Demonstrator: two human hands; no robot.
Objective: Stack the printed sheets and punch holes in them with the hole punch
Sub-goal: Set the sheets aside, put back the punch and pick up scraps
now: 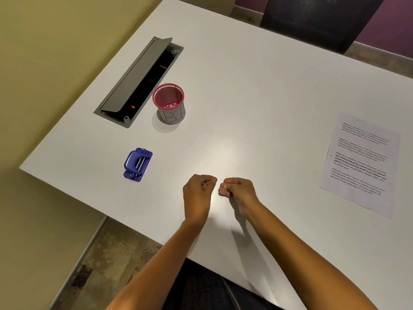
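Observation:
A blue hole punch [138, 164] sits on the white table [245, 86] near its left front edge. The printed sheets [362, 163] lie flat at the right side of the table, text facing up. My left hand [197, 196] and my right hand [238, 191] rest side by side near the front middle of the table, both curled into loose fists with nothing in them. The punch is well to the left of my left hand; the sheets are far to the right of my right hand.
A red mesh pen cup [170, 104] with a white paper label stands behind the punch. Left of it, a grey cable box [138, 81] is set into the table with its lid raised. A dark chair back [321, 16] stands beyond the far edge.

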